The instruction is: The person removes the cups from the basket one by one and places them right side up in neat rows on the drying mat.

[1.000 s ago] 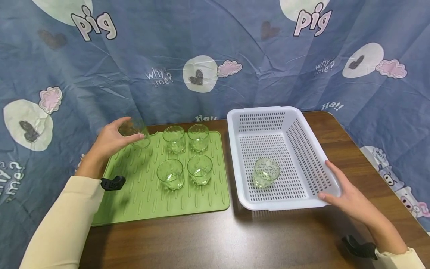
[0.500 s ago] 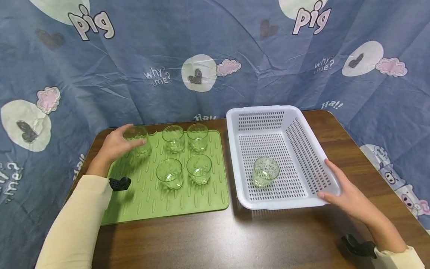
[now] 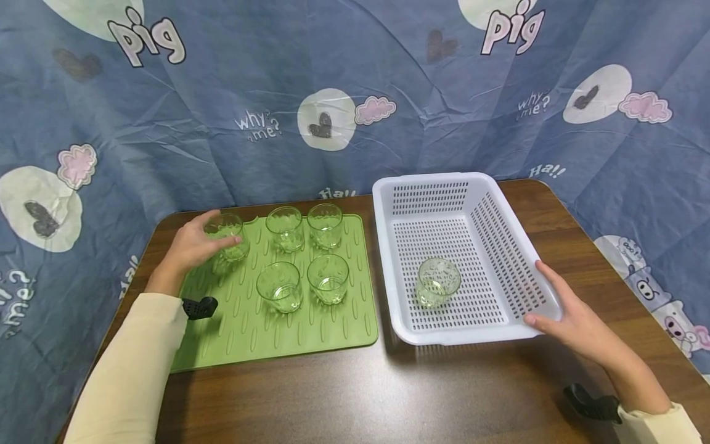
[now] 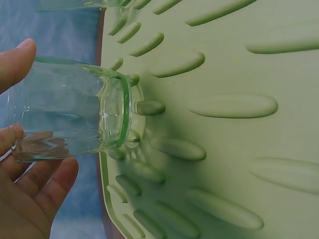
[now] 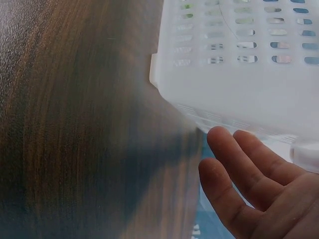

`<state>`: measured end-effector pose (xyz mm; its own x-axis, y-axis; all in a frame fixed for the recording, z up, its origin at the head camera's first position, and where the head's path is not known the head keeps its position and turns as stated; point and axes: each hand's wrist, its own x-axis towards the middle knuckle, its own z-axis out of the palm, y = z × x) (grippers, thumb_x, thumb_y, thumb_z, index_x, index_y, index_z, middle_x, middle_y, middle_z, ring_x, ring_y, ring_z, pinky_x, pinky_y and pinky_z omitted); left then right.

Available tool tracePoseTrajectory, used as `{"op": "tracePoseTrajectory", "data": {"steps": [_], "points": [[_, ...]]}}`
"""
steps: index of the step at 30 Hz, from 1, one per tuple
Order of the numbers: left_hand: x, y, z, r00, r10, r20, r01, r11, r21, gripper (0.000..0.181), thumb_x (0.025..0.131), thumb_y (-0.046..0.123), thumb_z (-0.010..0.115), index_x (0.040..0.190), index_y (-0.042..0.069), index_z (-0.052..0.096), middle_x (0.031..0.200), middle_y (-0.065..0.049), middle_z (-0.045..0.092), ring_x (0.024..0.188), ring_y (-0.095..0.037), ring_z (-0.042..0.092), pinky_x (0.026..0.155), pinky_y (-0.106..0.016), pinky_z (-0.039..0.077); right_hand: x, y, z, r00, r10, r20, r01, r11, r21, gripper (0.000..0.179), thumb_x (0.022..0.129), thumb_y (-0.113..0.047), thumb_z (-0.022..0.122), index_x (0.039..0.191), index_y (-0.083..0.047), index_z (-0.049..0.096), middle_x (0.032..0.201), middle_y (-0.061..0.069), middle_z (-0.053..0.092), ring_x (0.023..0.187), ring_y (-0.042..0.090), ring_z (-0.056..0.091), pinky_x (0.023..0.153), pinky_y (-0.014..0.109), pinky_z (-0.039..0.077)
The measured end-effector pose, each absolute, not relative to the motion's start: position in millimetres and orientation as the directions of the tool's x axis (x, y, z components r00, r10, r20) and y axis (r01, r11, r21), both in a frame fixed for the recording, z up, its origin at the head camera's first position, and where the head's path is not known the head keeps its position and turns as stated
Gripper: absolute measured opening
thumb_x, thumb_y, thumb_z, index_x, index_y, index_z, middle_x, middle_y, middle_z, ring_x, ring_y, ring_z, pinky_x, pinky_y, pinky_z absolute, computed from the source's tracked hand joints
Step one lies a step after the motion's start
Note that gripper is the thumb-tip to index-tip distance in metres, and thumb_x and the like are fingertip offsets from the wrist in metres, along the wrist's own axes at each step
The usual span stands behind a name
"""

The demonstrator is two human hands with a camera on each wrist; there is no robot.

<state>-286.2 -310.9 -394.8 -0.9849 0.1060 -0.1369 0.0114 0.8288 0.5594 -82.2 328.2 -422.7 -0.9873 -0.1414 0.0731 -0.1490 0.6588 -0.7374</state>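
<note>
My left hand (image 3: 194, 246) pinches a clear drinking glass (image 3: 233, 240) near its rim at the back left of a green ribbed drying mat (image 3: 233, 333). In the left wrist view the glass (image 4: 75, 107) has its base down at the mat, the thumb on one side and the fingers on the other. Several similar glasses (image 3: 328, 280) stand upright on the mat to its right. My right hand (image 3: 579, 327) grips the near right corner of a white plastic basket (image 3: 402, 302), thumb over the rim, fingers outside. One glass (image 3: 438, 283) is inside this basket, toward its left.
Both the mat and the basket lie on a brown wooden table (image 3: 344, 401), the basket right of the mat. A blue printed cloth (image 3: 222, 92) hangs right behind the table's back edge.
My left hand has lowered the glass, tilted at first, to upright on the mat's back left corner. My right hand has stayed at the basket's corner.
</note>
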Motion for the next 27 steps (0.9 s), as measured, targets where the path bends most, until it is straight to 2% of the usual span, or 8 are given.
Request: {"op": "tracePoseTrajectory", "data": {"steps": [11,13,14,18,20,21,22,27], "points": [[-286.4,-312.9,-395.7,-0.975,0.115,-0.189,-0.012,0.826,0.564,0.102,0.090,0.056,0.064,0.161,0.007,0.008,0.156,-0.035,0.028,0.134,-0.056,0.038,0.110,-0.071,0.030,-82.6,327.4,-422.8,-0.986,-0.152,0.065,-0.146,0.621,-0.770,0.101,0.085,-0.003,0.074,0.160,-0.008,0.006,0.136,0.041,0.046,0.099,-0.017,0.052,0.073,0.011,0.049],[-286.4,-312.7,-396.1,-0.973,0.119,-0.198,-0.015,0.822,0.570,0.102,0.091,0.055,0.063,0.161,0.008,0.007,0.152,-0.036,0.034,0.128,-0.053,0.045,0.109,-0.071,0.031,-82.7,327.5,-422.4,-0.987,-0.149,0.060,-0.141,0.623,-0.770,0.102,0.086,-0.003,0.074,0.160,-0.008,0.005,0.136,0.041,0.045,0.099,-0.018,0.052,0.073,0.011,0.049],[-286.8,-312.7,-396.3,-0.972,0.121,-0.199,-0.014,0.821,0.570,0.102,0.091,0.055,0.063,0.161,0.008,0.006,0.146,-0.036,0.043,0.121,-0.051,0.051,0.109,-0.070,0.032,-82.7,327.7,-422.2,-0.987,-0.148,0.059,-0.139,0.625,-0.768,0.102,0.086,-0.003,0.074,0.160,-0.008,0.005,0.136,0.041,0.045,0.099,-0.018,0.052,0.073,0.011,0.049],[-287.7,-312.7,-396.7,-0.971,0.128,-0.203,-0.010,0.825,0.566,0.102,0.092,0.054,0.063,0.161,0.008,0.004,0.146,-0.035,0.043,0.116,-0.048,0.054,0.109,-0.070,0.032,-83.0,327.9,-422.7,-0.987,-0.146,0.063,-0.142,0.633,-0.761,0.101,0.085,-0.004,0.074,0.160,-0.008,0.006,0.136,0.040,0.046,0.100,-0.018,0.051,0.073,0.010,0.048],[-288.2,-312.9,-395.9,-0.970,0.133,-0.205,-0.004,0.829,0.559,0.102,0.092,0.054,0.062,0.161,0.007,0.002,0.154,-0.033,0.033,0.128,-0.054,0.045,0.110,-0.071,0.030,-83.4,328.0,-423.3,-0.987,-0.146,0.068,-0.146,0.629,-0.763,0.101,0.085,-0.003,0.074,0.160,-0.008,0.007,0.136,0.040,0.046,0.100,-0.018,0.051,0.073,0.009,0.048],[-288.2,-312.9,-395.6,-0.969,0.137,-0.207,-0.002,0.830,0.558,0.103,0.092,0.054,0.062,0.160,0.007,0.001,0.162,-0.032,0.016,0.138,-0.056,0.033,0.112,-0.071,0.027,-83.7,328.1,-423.6,-0.987,-0.147,0.071,-0.148,0.626,-0.766,0.101,0.085,-0.003,0.074,0.160,-0.007,0.007,0.136,0.040,0.045,0.100,-0.018,0.051,0.073,0.009,0.048],[-288.2,-313.2,-395.7,-0.969,0.137,-0.208,-0.002,0.831,0.556,0.104,0.092,0.055,0.061,0.160,0.008,-0.001,0.163,-0.031,0.008,0.143,-0.057,0.023,0.113,-0.072,0.024,-83.9,328.0,-423.9,-0.987,-0.147,0.071,-0.148,0.623,-0.768,0.101,0.085,-0.002,0.074,0.160,-0.007,0.007,0.136,0.040,0.045,0.100,-0.018,0.052,0.073,0.009,0.048],[-286.3,-313.9,-394.9,-0.983,0.115,-0.144,0.013,0.822,0.570,0.104,0.092,0.063,0.056,0.159,0.016,-0.007,0.166,-0.025,-0.004,0.150,-0.055,0.004,0.114,-0.074,0.015,-83.9,327.8,-423.7,-0.987,-0.146,0.072,-0.148,0.622,-0.769,0.101,0.085,-0.003,0.074,0.160,-0.007,0.007,0.137,0.040,0.044,0.100,-0.018,0.051,0.073,0.010,0.049]]}}
